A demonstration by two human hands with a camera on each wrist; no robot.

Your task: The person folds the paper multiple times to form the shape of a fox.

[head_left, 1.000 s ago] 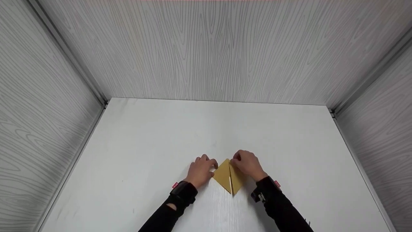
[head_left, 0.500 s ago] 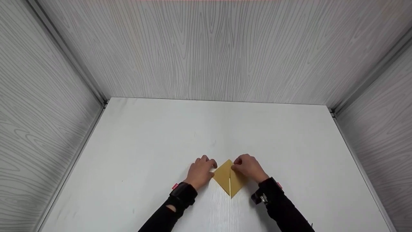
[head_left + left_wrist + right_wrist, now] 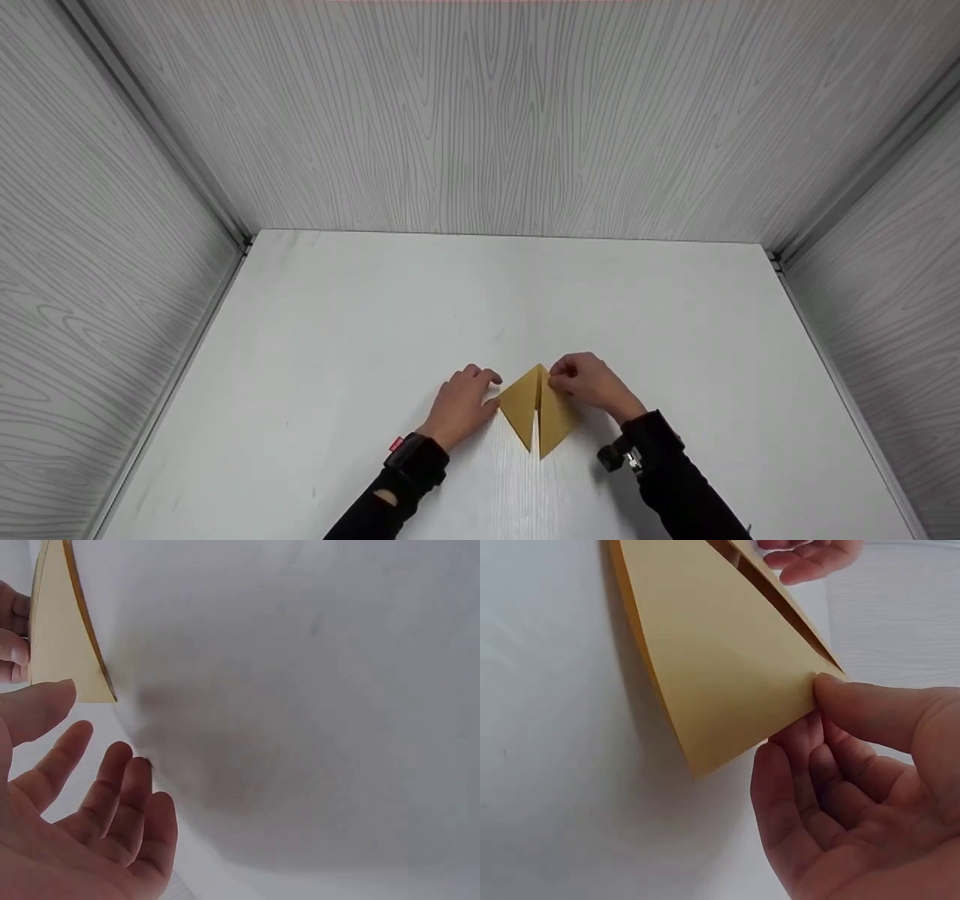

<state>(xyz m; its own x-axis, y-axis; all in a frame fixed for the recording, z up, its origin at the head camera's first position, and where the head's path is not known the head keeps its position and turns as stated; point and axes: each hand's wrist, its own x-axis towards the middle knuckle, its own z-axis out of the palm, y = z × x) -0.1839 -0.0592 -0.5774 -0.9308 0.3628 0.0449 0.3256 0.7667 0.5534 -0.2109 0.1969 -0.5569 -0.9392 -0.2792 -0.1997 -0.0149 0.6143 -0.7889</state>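
A folded piece of yellow-gold paper forms a diamond of two triangular flaps, split by a slit that widens toward the near points. My right hand pinches its upper right edge; in the right wrist view the thumb lies on top, the other fingers curl underneath, and the paper is tilted and slightly parted at the slit. On the other side my left hand has loosely spread fingers, its thumb close to the paper's left corner. Whether that thumb touches the paper, I cannot tell.
A white tabletop lies beneath the hands. Grey wood-grain panels rise at the back, the left and the right. Both wrists carry black strapped devices, and dark sleeves cover the arms.
The paper's far tip has shifted slightly up, and the slit between the near points has widened. My right hand has moved a little right; the left has drawn slightly left.
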